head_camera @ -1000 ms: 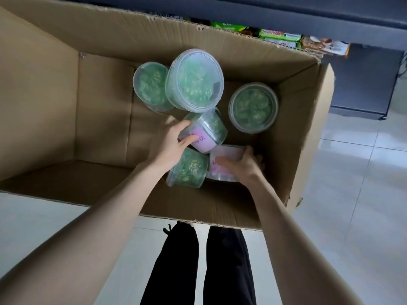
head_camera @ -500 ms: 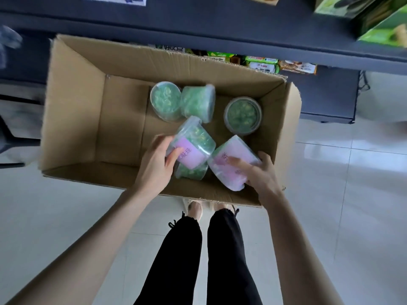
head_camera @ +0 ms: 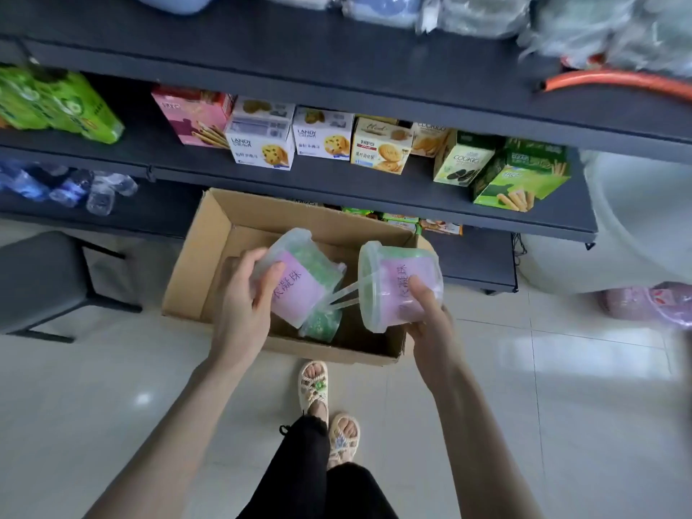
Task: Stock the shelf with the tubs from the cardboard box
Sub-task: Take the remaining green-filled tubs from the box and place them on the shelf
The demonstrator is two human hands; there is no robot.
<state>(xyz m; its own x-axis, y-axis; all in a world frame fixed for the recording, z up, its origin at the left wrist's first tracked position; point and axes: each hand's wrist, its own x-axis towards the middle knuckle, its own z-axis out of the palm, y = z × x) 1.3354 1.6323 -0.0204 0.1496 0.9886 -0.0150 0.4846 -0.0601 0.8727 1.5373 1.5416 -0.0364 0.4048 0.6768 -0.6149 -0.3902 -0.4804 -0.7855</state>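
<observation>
Hands holding two tubs, cardboard box below, biscuit boxes on shelf

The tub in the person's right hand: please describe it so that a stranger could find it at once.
Find the open cardboard box on the floor below the dark shelves. Two clear tubs with pink labels are held above it; this tub is the one over the box's right end, gripped by the right hand. Unlike the tub in the left hand, it lies sideways with its lid facing left.
</observation>
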